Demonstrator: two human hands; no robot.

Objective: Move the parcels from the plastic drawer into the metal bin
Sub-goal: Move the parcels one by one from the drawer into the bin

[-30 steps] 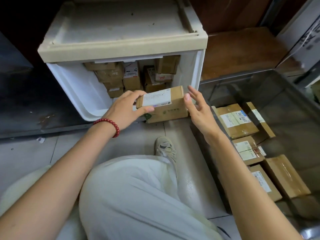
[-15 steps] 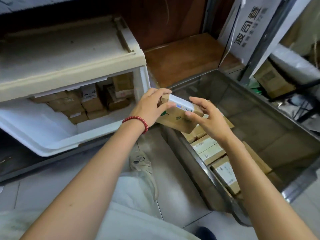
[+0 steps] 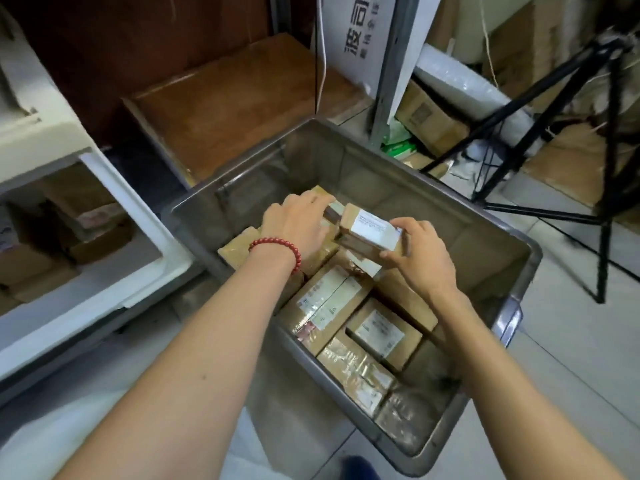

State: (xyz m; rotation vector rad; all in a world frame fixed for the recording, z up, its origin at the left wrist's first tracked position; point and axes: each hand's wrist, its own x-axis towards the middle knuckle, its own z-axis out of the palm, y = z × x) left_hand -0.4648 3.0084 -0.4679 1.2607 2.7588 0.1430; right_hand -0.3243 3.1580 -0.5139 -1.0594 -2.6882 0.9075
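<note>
A: Grip?
B: Clasping labelled parcel at its right end with right hand; left hand curled at other end, hold hidden.
A: Where?
B: Mid-frame, inside metal bin, above other parcels; plastic drawer far left.

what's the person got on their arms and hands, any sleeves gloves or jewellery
The left arm and right arm are bare as far as the picture shows, no sleeves. Neither the left hand nor the right hand wears a glove, and no rings show. A bracelet of round red beads circles the left wrist; the right wrist has nothing on it.
</note>
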